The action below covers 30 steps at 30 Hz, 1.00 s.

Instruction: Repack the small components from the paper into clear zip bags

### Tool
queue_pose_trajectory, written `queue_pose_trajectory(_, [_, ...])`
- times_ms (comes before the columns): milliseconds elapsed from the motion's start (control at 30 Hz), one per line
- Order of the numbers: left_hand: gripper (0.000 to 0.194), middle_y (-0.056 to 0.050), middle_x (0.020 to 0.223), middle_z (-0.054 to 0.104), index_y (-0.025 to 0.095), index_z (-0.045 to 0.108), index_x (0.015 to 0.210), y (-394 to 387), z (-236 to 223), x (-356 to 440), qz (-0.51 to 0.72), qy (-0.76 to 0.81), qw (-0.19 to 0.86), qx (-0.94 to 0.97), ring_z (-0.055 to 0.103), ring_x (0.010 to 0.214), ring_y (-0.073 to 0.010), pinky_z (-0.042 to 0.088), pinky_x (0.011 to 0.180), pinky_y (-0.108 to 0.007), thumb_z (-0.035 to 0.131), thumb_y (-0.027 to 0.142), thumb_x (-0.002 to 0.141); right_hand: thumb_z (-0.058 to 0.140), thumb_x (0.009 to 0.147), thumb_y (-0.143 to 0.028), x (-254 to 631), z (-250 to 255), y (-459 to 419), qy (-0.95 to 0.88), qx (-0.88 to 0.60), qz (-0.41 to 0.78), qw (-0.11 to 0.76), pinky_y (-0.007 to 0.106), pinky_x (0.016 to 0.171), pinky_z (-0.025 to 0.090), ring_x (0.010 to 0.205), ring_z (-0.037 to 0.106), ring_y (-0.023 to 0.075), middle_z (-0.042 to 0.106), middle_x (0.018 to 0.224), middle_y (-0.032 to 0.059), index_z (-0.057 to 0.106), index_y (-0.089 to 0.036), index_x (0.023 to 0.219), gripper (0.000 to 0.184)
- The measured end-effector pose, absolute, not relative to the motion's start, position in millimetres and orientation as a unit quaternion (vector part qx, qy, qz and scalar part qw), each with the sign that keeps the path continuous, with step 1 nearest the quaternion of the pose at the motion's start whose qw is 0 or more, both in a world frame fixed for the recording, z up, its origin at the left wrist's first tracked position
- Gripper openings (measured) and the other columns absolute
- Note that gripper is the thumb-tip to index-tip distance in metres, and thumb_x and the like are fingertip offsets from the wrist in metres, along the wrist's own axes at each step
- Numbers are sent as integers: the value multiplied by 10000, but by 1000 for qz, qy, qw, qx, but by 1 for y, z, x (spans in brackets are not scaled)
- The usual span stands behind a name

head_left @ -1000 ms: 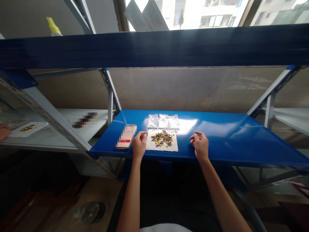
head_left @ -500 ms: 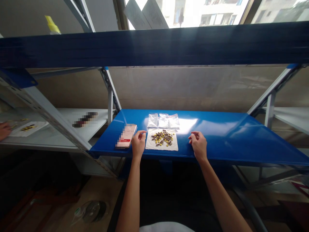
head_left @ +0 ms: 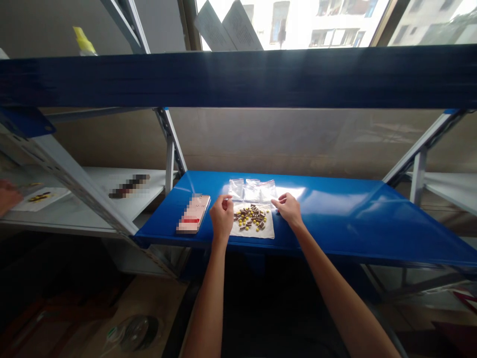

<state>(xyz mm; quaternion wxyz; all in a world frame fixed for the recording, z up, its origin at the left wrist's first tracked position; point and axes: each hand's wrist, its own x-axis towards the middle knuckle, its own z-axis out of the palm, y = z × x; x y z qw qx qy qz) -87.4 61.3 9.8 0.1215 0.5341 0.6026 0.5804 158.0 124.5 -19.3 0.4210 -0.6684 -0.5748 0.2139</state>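
Note:
A white cloth or paper square (head_left: 253,234) lies on the blue tabletop, bearing a spread of small yellow balls and short dark brown rods (head_left: 252,217). Several clear zip bags (head_left: 257,190) lie flat just behind it. My left hand (head_left: 222,215) is at the square's left edge, covering part of it, fingers loosely bent and apart, with nothing seen in them. Off the square's right back corner, my right hand (head_left: 289,209) reaches inward, thumb and fingers apart, close to the rightmost bag; whether it touches the bag, I cannot tell.
A phone (head_left: 194,214), partly blurred out, lies left of my left hand. Another person's hand (head_left: 8,198) is at the far left, by a white sheet (head_left: 44,199) with small pieces on a grey shelf. A blue beam (head_left: 238,78) crosses above the table.
My right hand has moved left and away from me, to the square's back corner. My left hand has shifted slightly right, over the square's edge. The view has tilted a little.

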Motion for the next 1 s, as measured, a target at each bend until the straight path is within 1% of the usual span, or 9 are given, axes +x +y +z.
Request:
queue_pose_trajectory(200, [198,-90,925,750,170,724,1043,90,25,-47,519,565,193,611,685,770,-188,510,635,-263,548,181,952,732,685,-249,151,-19,131,-530,-649,261,478,292,587,453,629,633,179,685,756,37,608,-191,811,186])
queue_pose_trajectory(333, [200,-114,996,760,150,723,1048,92,26,-30,515,573,197,607,704,863,-201,547,737,-287,541,162,966,704,729,-355,154,-10,116,-524,-606,323,503,276,543,436,658,652,186,705,791,53,691,-154,969,314])
queue_pose_trajectory(467, [295,-163,1063,755,133,717,1070,77,32,-11,519,599,227,567,714,958,-249,557,797,-337,505,334,1022,776,699,-463,151,1,82,-453,-506,425,598,250,516,379,763,648,198,703,894,70,719,-173,1017,434])
queue_pose_trajectory(600, [482,-162,1131,743,164,639,1264,54,38,9,523,582,357,510,738,909,-248,571,786,-351,546,546,985,818,740,-443,144,10,42,-418,-425,442,670,254,570,412,779,610,176,665,872,42,702,-214,969,344])
queue_pose_trajectory(667, [528,-151,1169,725,179,584,1338,44,38,16,545,553,415,475,743,869,-218,579,763,-325,627,527,943,816,775,-439,142,15,28,-440,-394,451,669,263,595,427,736,577,159,649,846,28,691,-226,941,297])
queue_pose_trajectory(733, [502,-145,1202,704,190,588,1327,35,38,17,561,544,433,450,739,889,-206,581,744,-300,682,460,914,814,800,-428,143,22,19,-472,-361,462,659,274,632,448,727,559,152,643,861,21,682,-236,907,257])
queue_pose_trajectory(867, [477,-153,1227,684,203,623,1304,20,43,12,571,545,439,429,718,980,-227,587,736,-298,649,497,930,788,855,-395,151,35,8,-535,-306,476,627,306,737,490,815,580,174,656,939,31,670,-245,889,195])
queue_pose_trajectory(933, [504,-147,1195,696,206,611,1335,14,48,7,584,489,490,423,724,948,-221,595,740,-307,641,508,933,775,873,-390,155,40,4,-567,-295,483,598,322,755,502,834,589,188,648,920,32,665,-247,912,184])
queue_pose_trajectory(1000, [440,-121,1132,716,205,652,1274,9,53,1,603,446,505,427,729,888,-201,592,738,-296,681,454,912,766,884,-384,159,43,0,-596,-286,498,562,329,762,515,859,603,200,639,917,33,659,-249,935,179])
